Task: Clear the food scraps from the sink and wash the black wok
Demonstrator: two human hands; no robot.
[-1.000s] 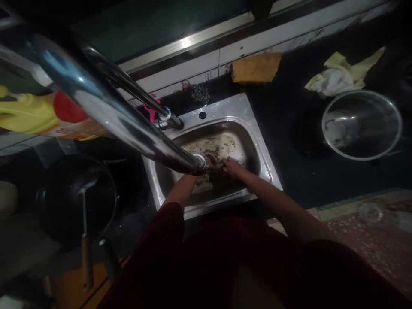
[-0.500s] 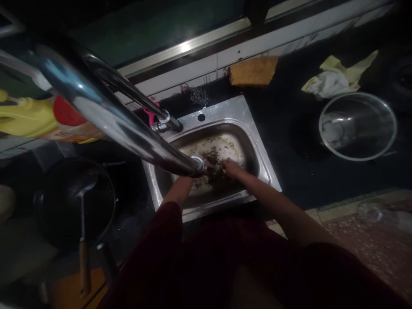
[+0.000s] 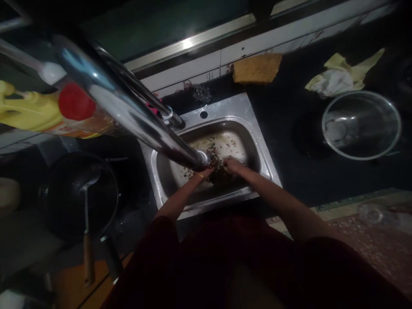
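Observation:
Both my hands reach down into a small steel sink (image 3: 261,151) whose bottom is strewn with dark wet scraps (image 3: 215,159). My left hand (image 3: 205,173) sits just under the tap's spout, with a yellow band on the wrist. My right hand (image 3: 232,165) lies on the heap of scraps from the right, fingers curled against it. The two hands almost meet over the heap. In the dim light I cannot make out the fingers well. The long chrome tap (image 3: 135,116) crosses the view from the upper left and hides part of the sink.
A black wok (image 3: 61,201) with a ladle (image 3: 86,231) stands left of the sink. A yellow bottle with a red cap (image 3: 48,111) lies at the far left. Behind the sink lie a brown sponge (image 3: 256,68) and a scourer (image 3: 201,92). A steel pot (image 3: 362,124) and crumpled cloth (image 3: 341,77) sit at the right.
My left forearm has come out from under the tap and now angles in from the left. Both hands have drawn closer together on the scraps.

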